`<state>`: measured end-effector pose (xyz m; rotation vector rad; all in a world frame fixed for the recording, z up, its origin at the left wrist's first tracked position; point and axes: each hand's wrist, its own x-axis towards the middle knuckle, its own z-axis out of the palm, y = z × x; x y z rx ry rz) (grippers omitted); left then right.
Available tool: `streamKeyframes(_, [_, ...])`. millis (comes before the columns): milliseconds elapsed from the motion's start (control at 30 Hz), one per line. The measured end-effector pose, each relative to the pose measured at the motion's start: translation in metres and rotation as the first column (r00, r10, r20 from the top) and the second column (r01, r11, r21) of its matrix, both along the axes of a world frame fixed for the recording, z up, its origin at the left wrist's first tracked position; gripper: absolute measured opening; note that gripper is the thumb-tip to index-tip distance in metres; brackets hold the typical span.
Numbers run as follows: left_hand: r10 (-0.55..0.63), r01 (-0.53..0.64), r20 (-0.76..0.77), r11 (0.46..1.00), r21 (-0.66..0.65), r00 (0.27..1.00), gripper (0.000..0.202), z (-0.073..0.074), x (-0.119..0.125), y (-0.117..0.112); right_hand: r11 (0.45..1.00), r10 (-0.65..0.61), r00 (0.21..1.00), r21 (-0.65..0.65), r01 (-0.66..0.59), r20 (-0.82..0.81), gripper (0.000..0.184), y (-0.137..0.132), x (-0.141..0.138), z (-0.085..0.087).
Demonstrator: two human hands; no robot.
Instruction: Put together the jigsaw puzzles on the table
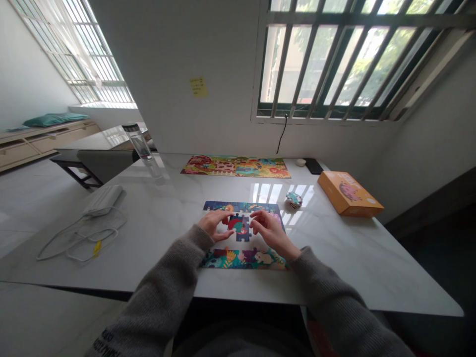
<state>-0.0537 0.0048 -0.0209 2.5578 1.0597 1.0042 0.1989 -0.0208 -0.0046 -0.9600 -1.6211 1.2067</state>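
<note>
A partly assembled jigsaw puzzle lies on the white marble table in front of me, with its top and bottom rows joined. My left hand and my right hand meet over its middle. Both pinch a small cluster of joined puzzle pieces between fingers and thumbs. A small pile of loose pieces sits just right of the puzzle's top corner.
A finished colourful puzzle lies at the table's far edge. An orange box rests at the right. A clear bottle, a white power strip with looped cable and a dark phone also sit on the table.
</note>
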Motion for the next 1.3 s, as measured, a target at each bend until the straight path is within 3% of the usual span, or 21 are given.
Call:
streamKeyframes(167, [0.199, -0.195, 0.008, 0.968, -0.161, 0.98, 0.047, -0.004, -0.058, -0.006, 0.991, -0.042, 0.98, 0.131, 0.017, 0.194, 0.015, -0.009, 0.003, 0.005])
streamKeyframes(300, [0.355, -0.371, -0.161, 0.926, -0.077, 0.921, 0.041, -0.009, -0.106, -0.021, 0.975, -0.063, 0.949, 0.223, -0.007, 0.308, 0.015, -0.012, 0.004, 0.007])
streamKeyframes(467, [0.574, -0.591, -0.308, 0.805, 0.044, 0.758, 0.04, -0.014, -0.143, -0.038, 0.903, -0.198, 0.849, 0.428, -0.036, 0.49, 0.018, -0.007, 0.009, 0.001])
streamKeyframes(567, [0.612, -0.633, -0.366, 0.771, 0.076, 0.701, 0.043, -0.013, -0.149, -0.041, 0.875, -0.278, 0.757, 0.482, -0.054, 0.591, 0.021, -0.002, 0.013, -0.007])
streamKeyframes(700, [0.612, -0.638, -0.409, 0.765, 0.088, 0.677, 0.047, -0.012, -0.148, -0.04, 0.895, -0.257, 0.676, 0.434, -0.103, 0.691, 0.025, 0.003, 0.015, -0.012])
streamKeyframes(933, [0.58, -0.619, -0.397, 0.784, 0.035, 0.712, 0.049, -0.018, -0.154, -0.035, 0.93, -0.178, 0.488, 0.309, -0.201, 0.855, 0.03, 0.018, 0.004, 0.014])
streamKeyframes(1033, [0.593, -0.618, -0.347, 0.785, 0.047, 0.726, 0.044, -0.021, -0.155, -0.033, 0.951, -0.149, 0.421, 0.247, -0.187, 0.895, 0.029, 0.024, -0.006, 0.023])
streamKeyframes(1167, [0.592, -0.614, -0.328, 0.788, 0.043, 0.736, 0.039, -0.024, -0.156, -0.031, 0.97, -0.138, 0.393, 0.204, -0.131, 0.909, 0.031, 0.031, -0.017, 0.024])
streamKeyframes(1300, [0.619, -0.636, -0.323, 0.769, 0.065, 0.716, 0.036, -0.024, -0.154, -0.031, 0.996, -0.043, 0.45, 0.072, -0.047, 0.892, 0.034, 0.038, -0.019, 0.019])
